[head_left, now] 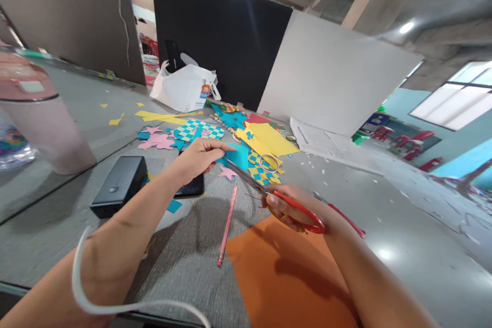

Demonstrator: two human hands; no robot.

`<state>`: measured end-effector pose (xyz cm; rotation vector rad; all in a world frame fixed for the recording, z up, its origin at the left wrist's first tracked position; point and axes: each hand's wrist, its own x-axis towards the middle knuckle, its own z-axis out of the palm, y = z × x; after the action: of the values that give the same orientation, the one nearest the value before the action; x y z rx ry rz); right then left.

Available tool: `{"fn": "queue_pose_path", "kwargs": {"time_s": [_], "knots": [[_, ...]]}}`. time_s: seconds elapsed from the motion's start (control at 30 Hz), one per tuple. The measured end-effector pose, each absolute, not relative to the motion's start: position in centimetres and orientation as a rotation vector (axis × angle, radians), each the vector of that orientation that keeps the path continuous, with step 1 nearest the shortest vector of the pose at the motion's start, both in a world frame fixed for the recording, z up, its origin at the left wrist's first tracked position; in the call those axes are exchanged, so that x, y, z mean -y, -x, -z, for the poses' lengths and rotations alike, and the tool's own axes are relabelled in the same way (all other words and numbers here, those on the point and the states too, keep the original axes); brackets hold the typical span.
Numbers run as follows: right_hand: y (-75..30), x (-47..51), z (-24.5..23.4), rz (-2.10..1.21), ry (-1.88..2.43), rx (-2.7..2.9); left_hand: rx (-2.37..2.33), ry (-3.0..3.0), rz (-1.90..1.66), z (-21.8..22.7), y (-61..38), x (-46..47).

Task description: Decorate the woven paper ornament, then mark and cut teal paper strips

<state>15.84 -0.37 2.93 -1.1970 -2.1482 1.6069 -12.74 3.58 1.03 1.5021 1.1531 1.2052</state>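
Observation:
My left hand (204, 158) pinches a small piece of blue paper (240, 156) above the table. In my right hand (285, 207) is a pair of red-handled scissors (303, 213), its blades pointing up and left to the lower edge of that paper. Whether the blades are parted is hard to make out. Under my right hand lies a sheet of orange paper (284, 271). A pink pencil (227, 225) rests left of the sheet. Just beyond the blades is a pink paper star (227, 173). Yellow paper (274, 139) and a roll of tape (269, 163) lie behind.
A black box-shaped device (120, 184) and a pink bottle (42, 113) stand at left. A dark phone (192, 185) lies partly under my left wrist. Pink cutouts (157, 139), a white bag (180, 87) and newspaper (330, 143) are farther back. A white cable (126, 308) crosses in front.

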Motion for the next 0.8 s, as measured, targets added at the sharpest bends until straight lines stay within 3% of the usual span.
{"fn": "queue_pose_path", "kwargs": {"time_s": [0.8], "knots": [[-15.86, 0.54, -3.13, -1.605, 1.181, 2.156, -1.156, -1.504, -1.211, -1.31, 12.75, -3.44]]}}
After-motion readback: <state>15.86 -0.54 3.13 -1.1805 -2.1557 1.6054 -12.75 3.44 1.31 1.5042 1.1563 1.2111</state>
